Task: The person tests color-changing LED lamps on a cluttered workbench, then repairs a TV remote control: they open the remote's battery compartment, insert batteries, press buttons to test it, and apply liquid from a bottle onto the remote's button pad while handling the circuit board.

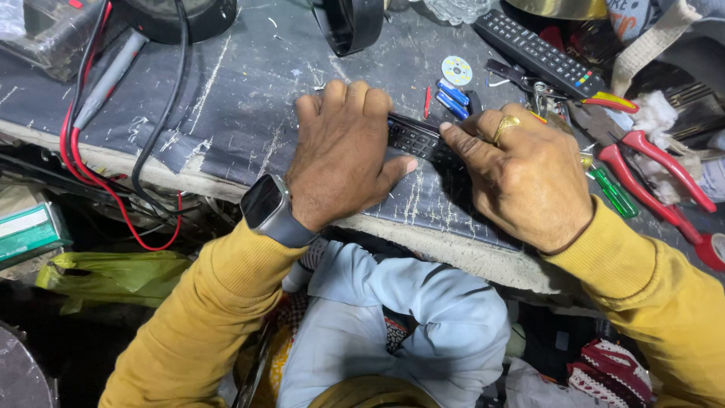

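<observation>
A small black remote control [414,139] lies near the front edge of the scratched dark worktop [242,91], its button face up, mostly hidden by the two hands pressing on it. The left hand [343,155] lies palm down over its left end, fingers curled over the far edge and thumb stretched along the near side. The right hand [521,177], with a gold ring on one finger, clamps the right end, thumb pressed onto the buttons. Just behind lie two small blue cylinders [451,99] and a round white LED disc [456,71], then a longer black remote [538,51]. To the right sit red-handled pliers [657,174] and a green-handled screwdriver [613,193]. Red and black cables [91,162] trail off the worktop's left edge.
</observation>
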